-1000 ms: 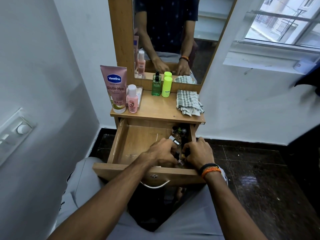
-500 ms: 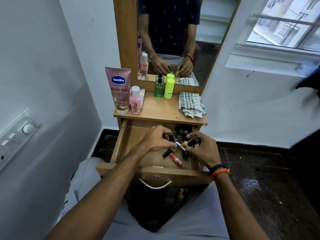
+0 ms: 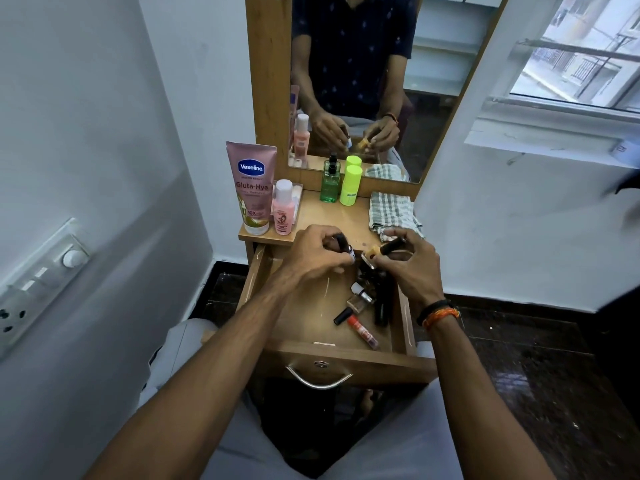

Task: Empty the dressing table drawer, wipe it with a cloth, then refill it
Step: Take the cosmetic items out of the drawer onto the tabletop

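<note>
The wooden drawer [image 3: 349, 362] is pulled open below the dressing table top [image 3: 341, 220]. My left hand [image 3: 311, 254] grips a small dark-capped bottle [image 3: 346, 249] above the drawer's back edge. My right hand [image 3: 408, 263] holds small cosmetic bottles [image 3: 375, 252], one with a tan cap and one dark. In the drawer's right half lie a red tube [image 3: 363, 332], a small black tube [image 3: 343, 315], a clear bottle [image 3: 360, 297] and dark items [image 3: 381, 306]. A checked cloth [image 3: 393, 213] lies folded at the right of the table top.
On the top stand a pink Vaseline tube [image 3: 252, 188], a pink bottle [image 3: 284, 213], a green pump bottle [image 3: 329, 185] and a yellow-green bottle [image 3: 351, 187]. The mirror [image 3: 363, 64] rises behind. A white wall is close on the left, a window at the right.
Both hands have risen from inside the drawer to its back edge, each carrying small bottles. Several items now lie exposed in the drawer's right half.
</note>
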A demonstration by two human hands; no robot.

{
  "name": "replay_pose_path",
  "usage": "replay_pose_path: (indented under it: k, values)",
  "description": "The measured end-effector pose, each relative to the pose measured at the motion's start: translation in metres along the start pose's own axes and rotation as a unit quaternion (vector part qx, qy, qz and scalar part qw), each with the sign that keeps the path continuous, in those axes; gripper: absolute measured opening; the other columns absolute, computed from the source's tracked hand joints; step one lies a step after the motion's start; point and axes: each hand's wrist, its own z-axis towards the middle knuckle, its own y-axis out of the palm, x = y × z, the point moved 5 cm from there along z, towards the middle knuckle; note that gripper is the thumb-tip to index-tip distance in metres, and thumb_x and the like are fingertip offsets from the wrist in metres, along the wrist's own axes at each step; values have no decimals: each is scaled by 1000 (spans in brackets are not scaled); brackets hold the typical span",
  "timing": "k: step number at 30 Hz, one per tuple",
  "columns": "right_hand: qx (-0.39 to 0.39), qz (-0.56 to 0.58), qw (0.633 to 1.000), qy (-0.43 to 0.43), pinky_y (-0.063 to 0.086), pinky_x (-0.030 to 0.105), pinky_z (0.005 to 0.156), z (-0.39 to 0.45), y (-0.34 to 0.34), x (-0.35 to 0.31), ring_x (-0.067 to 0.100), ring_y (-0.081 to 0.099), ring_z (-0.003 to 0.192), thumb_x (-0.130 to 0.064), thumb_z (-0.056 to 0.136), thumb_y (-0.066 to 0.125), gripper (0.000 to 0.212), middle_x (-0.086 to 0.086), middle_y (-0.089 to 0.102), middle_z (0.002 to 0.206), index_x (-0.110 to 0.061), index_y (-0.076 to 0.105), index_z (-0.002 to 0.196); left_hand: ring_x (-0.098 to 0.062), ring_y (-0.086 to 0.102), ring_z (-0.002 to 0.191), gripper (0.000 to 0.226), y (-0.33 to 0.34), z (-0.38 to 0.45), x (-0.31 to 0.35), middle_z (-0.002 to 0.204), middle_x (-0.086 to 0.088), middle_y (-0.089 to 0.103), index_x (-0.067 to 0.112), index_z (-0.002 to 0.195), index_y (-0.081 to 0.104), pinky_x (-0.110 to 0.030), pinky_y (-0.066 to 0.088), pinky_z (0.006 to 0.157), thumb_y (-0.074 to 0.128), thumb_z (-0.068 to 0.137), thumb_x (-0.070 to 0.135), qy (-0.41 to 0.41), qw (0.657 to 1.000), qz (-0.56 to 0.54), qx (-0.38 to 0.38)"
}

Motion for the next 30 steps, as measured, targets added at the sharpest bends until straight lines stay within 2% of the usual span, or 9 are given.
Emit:
replay_pose_path:
  k: [3,5,8,10,13,16,23,26,30]
  values:
    - [-4,-14,1000,-17,58,17,76,25,7,-10,0,70,84,-11,72,86,48,-7,68,99,-19,67,115,-23,76,77,23,-11,15,1,89,-5,77,8,96,76,-37,64,67,83,73,8,-3,998,-11,63]
    - [-5,-45,998,-32,58,18,80,42,14,-14,0,69,83,-12,71,86,48,-4,69,99,-17,68,115,-17,75,74,30,-16,26,2,91,0,77,13,103,76,-32,62,67,82,74,14,5,995,28,90]
    - [-12,-73,996,-47,60,26,82,68,27,-16,7,70,85,-16,70,87,47,-5,71,99,-19,69,113,-7,70,86,40,-19,37,4,103,6,76,18,115,75,-19,55,70,79,76,22,26,988,99,117]
    - [-14,-94,994,-60,60,32,83,83,36,-16,11,69,88,-18,68,86,46,-4,71,99,-19,70,111,-5,68,86,37,-20,42,2,101,7,76,19,114,75,-16,52,68,79,78,21,30,986,101,133]
    - [-26,-119,991,-53,58,33,85,102,46,-12,13,66,92,-19,69,86,46,1,72,104,-16,71,112,-3,67,82,31,-20,49,-1,95,8,76,19,111,75,-16,51,68,80,80,21,22,982,105,159]
    - [-47,-122,990,-46,59,36,84,115,53,-9,16,69,87,-17,69,87,42,0,72,96,-16,70,107,-7,68,86,31,-21,55,-4,100,4,76,17,113,74,-21,55,76,79,83,19,21,975,134,176]
    - [-61,-65,996,-27,61,29,82,125,59,-2,11,72,86,-4,70,86,48,1,73,96,-12,67,113,-18,69,100,26,-17,76,-10,109,-4,75,12,112,73,-35,59,87,75,87,17,14,966,172,191]
    - [-50,-58,997,-27,60,24,79,126,59,0,11,72,85,-4,70,87,42,0,73,94,-12,69,107,-21,66,103,28,-15,81,-11,111,-6,72,11,115,72,-39,57,90,74,88,17,12,964,179,198]
    - [-35,-83,995,-43,58,17,75,128,59,-1,9,70,81,-8,71,87,31,-3,74,89,-12,73,98,-22,57,114,39,-13,88,-11,122,-8,59,8,129,65,-30,50,96,70,91,16,1,959,188,213]
